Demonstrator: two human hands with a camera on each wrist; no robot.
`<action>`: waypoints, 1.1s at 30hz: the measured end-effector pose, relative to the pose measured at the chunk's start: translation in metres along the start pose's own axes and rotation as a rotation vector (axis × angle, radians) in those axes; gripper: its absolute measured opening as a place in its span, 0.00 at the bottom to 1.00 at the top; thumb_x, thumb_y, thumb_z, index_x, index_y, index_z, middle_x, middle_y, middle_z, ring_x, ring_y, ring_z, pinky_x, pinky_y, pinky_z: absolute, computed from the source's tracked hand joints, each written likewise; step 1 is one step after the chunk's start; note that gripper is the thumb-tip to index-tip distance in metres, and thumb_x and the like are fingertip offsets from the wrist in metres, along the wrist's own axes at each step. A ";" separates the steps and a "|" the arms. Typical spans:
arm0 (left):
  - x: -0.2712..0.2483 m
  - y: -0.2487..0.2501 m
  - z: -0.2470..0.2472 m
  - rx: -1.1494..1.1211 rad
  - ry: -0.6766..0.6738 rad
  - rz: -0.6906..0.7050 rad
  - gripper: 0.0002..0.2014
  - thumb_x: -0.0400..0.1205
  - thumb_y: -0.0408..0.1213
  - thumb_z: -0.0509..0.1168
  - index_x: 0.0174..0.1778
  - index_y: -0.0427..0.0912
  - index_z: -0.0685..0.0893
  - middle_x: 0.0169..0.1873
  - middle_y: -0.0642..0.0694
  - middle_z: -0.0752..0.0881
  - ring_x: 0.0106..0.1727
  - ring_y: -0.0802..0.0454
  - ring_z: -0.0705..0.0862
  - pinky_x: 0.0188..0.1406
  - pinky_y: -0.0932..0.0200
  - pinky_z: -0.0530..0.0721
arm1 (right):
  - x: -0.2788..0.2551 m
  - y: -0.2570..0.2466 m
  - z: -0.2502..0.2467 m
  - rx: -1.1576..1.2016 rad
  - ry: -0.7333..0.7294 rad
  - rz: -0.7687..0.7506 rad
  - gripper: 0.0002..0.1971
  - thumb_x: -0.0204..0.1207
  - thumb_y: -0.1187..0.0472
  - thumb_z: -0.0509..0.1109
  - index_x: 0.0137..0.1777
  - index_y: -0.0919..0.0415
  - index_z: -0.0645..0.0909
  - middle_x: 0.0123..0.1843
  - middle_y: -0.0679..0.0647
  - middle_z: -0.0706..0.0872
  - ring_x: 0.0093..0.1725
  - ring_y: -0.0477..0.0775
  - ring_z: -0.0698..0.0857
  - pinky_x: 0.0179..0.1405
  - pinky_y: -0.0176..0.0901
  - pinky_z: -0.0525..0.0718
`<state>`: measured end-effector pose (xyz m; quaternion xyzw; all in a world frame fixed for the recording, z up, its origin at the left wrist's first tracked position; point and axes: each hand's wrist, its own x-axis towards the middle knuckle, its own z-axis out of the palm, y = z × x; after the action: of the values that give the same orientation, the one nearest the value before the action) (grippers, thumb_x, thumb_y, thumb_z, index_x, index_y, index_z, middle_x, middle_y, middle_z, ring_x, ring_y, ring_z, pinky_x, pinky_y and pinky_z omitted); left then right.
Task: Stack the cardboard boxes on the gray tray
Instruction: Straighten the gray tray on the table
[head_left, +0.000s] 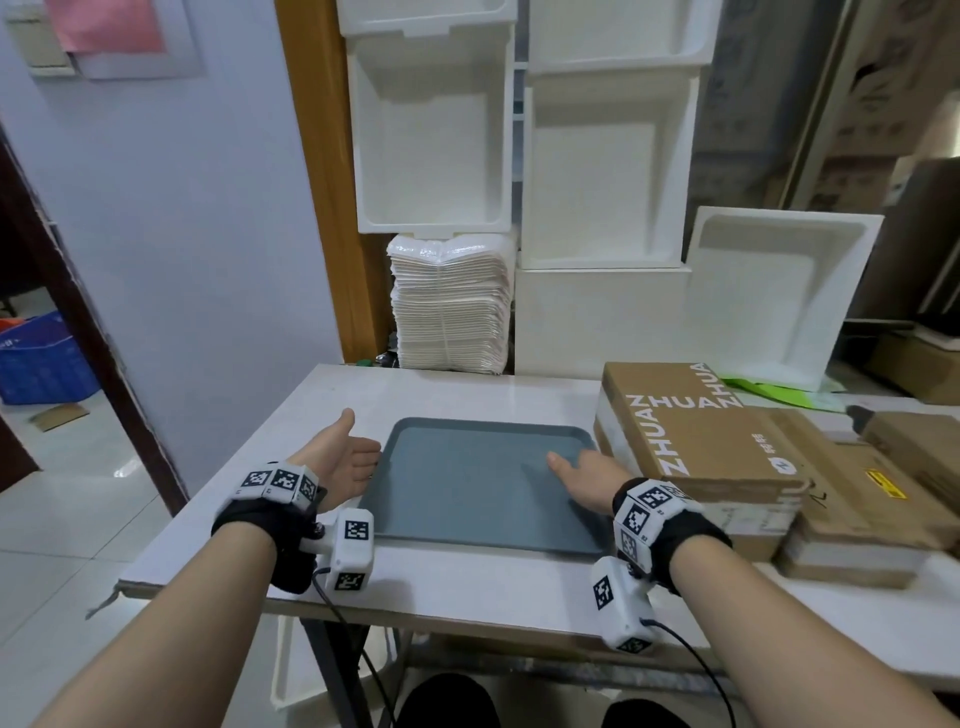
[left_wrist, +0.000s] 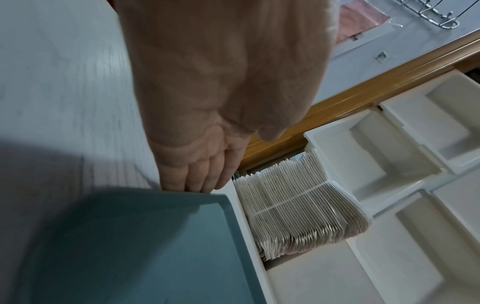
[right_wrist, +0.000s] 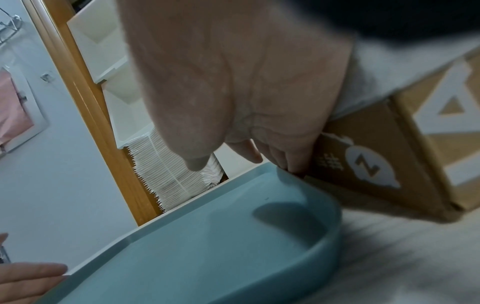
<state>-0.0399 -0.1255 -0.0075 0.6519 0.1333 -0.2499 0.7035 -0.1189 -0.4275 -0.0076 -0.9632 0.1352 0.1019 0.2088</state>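
A gray tray (head_left: 483, 488) lies bare on the white table, its rim also in the left wrist view (left_wrist: 226, 207) and the right wrist view (right_wrist: 335, 222). My left hand (head_left: 348, 457) is open beside the tray's left edge, straight fingers (left_wrist: 192, 176) touching the rim. My right hand (head_left: 584, 478) is open at the tray's right edge, fingers (right_wrist: 291, 162) down between the rim and the box. A flat brown cardboard box printed ZHUAN (head_left: 696, 421) tops a stack just right of the tray; its corner (right_wrist: 363, 164) is close to my fingers.
More cardboard boxes (head_left: 857, 499) lie further right on the table (head_left: 467, 587). White foam bins (head_left: 431, 135) and a bundle of white sheets (head_left: 452, 306) stand behind the table. A blue crate (head_left: 36, 358) sits on the floor at left.
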 end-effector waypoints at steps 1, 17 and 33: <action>0.000 0.000 0.003 0.000 -0.006 0.000 0.41 0.85 0.63 0.38 0.83 0.31 0.53 0.84 0.37 0.55 0.85 0.42 0.53 0.83 0.45 0.50 | 0.000 0.002 -0.001 0.006 -0.002 0.004 0.34 0.88 0.41 0.48 0.72 0.73 0.75 0.71 0.68 0.81 0.70 0.65 0.80 0.67 0.49 0.78; -0.005 0.004 0.034 0.052 0.014 0.039 0.39 0.86 0.61 0.39 0.84 0.33 0.52 0.84 0.39 0.54 0.85 0.45 0.52 0.84 0.48 0.50 | -0.003 0.022 -0.015 0.060 0.026 0.049 0.34 0.88 0.42 0.48 0.75 0.75 0.71 0.75 0.69 0.78 0.74 0.66 0.77 0.71 0.50 0.75; -0.035 0.053 0.166 0.054 -0.301 0.186 0.37 0.87 0.59 0.39 0.84 0.33 0.53 0.84 0.37 0.56 0.85 0.44 0.52 0.84 0.48 0.50 | -0.032 0.029 -0.116 0.303 0.195 -0.047 0.36 0.87 0.39 0.47 0.79 0.69 0.70 0.79 0.66 0.74 0.78 0.65 0.73 0.74 0.50 0.70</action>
<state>-0.0645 -0.2812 0.0752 0.6354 -0.0410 -0.2820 0.7177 -0.1416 -0.4956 0.0926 -0.9289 0.1460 -0.0185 0.3398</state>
